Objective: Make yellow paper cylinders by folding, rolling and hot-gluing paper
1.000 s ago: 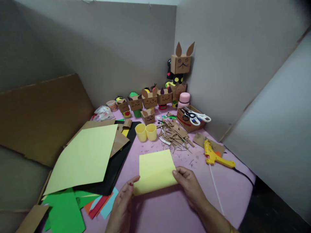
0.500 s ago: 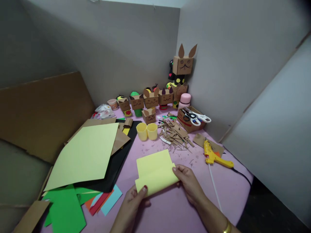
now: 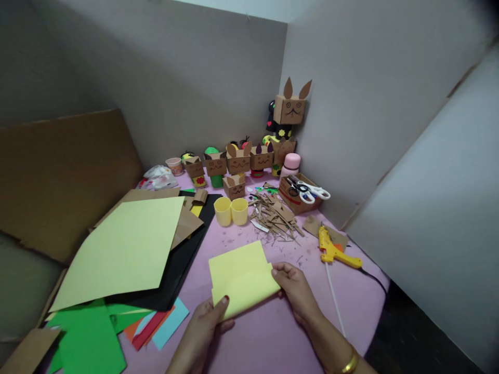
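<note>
A small yellow paper sheet lies on the pink table, its near edge curled up and folded over itself. My left hand pinches the near left corner of the fold, thumb on top. At the right edge of the same fold my right hand grips with closed fingers. Both hands are shut on this sheet.
A large pale-green sheet lies on black and coloured papers at left. Two yellow cups, cardboard scraps, a yellow glue gun, a box with scissors and cardboard box figures stand behind. Walls enclose the corner.
The near edge of the yellow sheet has been lifted and folded forward over itself. My left hand moved up onto the fold's corner. The view shifted slightly.
</note>
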A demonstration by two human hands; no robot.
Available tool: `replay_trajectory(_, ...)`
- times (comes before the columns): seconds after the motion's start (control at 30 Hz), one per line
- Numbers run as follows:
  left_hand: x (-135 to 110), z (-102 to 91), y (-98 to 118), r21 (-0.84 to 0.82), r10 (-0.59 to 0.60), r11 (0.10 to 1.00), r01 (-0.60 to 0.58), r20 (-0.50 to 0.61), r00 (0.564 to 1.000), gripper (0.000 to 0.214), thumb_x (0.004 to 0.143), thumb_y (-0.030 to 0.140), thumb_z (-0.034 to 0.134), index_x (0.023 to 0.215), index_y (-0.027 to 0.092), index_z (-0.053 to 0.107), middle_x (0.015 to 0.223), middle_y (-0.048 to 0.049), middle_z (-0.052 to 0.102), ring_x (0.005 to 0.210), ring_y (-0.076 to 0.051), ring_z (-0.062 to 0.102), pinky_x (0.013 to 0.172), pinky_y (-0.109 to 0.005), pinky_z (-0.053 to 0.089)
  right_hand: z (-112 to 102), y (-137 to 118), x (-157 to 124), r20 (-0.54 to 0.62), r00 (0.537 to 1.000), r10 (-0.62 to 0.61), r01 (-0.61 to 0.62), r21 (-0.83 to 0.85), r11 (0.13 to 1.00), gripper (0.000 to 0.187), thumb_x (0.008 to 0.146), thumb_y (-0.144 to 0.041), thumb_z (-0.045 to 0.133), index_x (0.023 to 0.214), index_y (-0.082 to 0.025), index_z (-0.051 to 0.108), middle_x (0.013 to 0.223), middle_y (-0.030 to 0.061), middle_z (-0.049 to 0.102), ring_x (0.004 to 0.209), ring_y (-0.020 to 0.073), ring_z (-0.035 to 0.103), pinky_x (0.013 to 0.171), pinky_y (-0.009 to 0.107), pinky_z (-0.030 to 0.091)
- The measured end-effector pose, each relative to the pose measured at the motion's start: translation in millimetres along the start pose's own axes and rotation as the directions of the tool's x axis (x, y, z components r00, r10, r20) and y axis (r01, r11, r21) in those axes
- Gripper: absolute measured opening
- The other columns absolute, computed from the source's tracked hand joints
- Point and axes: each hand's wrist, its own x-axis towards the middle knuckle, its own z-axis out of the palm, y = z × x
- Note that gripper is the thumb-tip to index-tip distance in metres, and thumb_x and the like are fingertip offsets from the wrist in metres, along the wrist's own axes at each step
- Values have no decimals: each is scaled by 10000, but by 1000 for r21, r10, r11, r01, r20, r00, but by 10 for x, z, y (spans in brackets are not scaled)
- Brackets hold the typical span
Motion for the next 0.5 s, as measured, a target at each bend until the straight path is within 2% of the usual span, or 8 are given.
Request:
replay_trajectory(0.13, 16, 7, 0, 24, -9, 1000, 9, -10, 1000, 299, 668, 358, 718, 908, 178, 725, 954, -101, 737, 885, -248, 639, 692, -268, 500, -196, -100, -38, -121, 984, -134, 115, -149, 982, 278, 746, -406, 621, 881, -163, 627, 699, 21, 652, 569, 137, 547, 526, 242, 422)
replay_trajectory(0.23, 52, -6, -24, 32, -33, 999, 33, -14, 999, 273, 666, 348, 722, 890, 193, 723, 972, -79, 735, 935, -253, 631, 728, -264, 500, -573, -241, -36, -247, 924, -293, 190, -368, 910, 276, 793, -390, 553, 963, -182, 611, 916, 80, 659, 766, 203, 581, 672, 316, 452)
replay_trajectory(0.3, 87, -23, -46, 28, -44, 999, 45, -12, 999, 249, 668, 346, 721, 871, 203, 720, 964, -63, 738, 943, -246, 628, 734, -249, 501, -886, -338, -17, -288, 849, -443, 198, -603, 773, 267, 816, -343, 498, 995, -179, 608, 1025, 115, 632, 897, 250, 563, 768, 374, 438)
replay_trajectory(0.33, 105, -31, -56, 27, -47, 999, 47, -10, 999, 240, 670, 350, 719, 862, 206, 719, 958, -57, 740, 936, -241, 629, 731, -242, 502, -1036, -377, -2, -289, 825, -486, 181, -679, 711, 271, 799, -295, 507, 1018, -170, 607, 1076, 131, 611, 995, 282, 523, 846, 416, 399)
replay_trajectory(0.37, 122, -39, -65, 27, -49, 998, 49, -7, 999, 232, 672, 355, 717, 852, 210, 718, 951, -52, 741, 923, -235, 632, 726, -234, 502, -1173, -406, 17, -255, 810, -529, 154, -778, 610, 311, 778, -237, 502, 1063, -155, 594, 1119, 146, 590, 1065, 303, 481, 906, 448, 356)
replay_trajectory(0.4, 137, -46, -71, 28, -52, 998, 52, -2, 999, 222, 672, 362, 715, 835, 210, 717, 943, -49, 743, 904, -230, 635, 719, -228, 502, -1290, -423, 39, -212, 807, -551, 128, -848, 515, 359, 753, -181, 492, 1099, -140, 580, 1149, 156, 573, 1107, 312, 453, 940, 464, 326)
replay_trajectory(0.5, 156, -60, -77, 28, -72, 997, 72, 12, 997, 207, 670, 373, 715, 791, 205, 718, 919, -48, 747, 848, -220, 639, 709, -221, 500, -1502, -403, 134, -121, 825, -552, 86, -938, 334, 488, 684, -71, 463, 1160, -132, 552, 1226, 155, 529, 1150, 307, 434, 970, 454, 310)
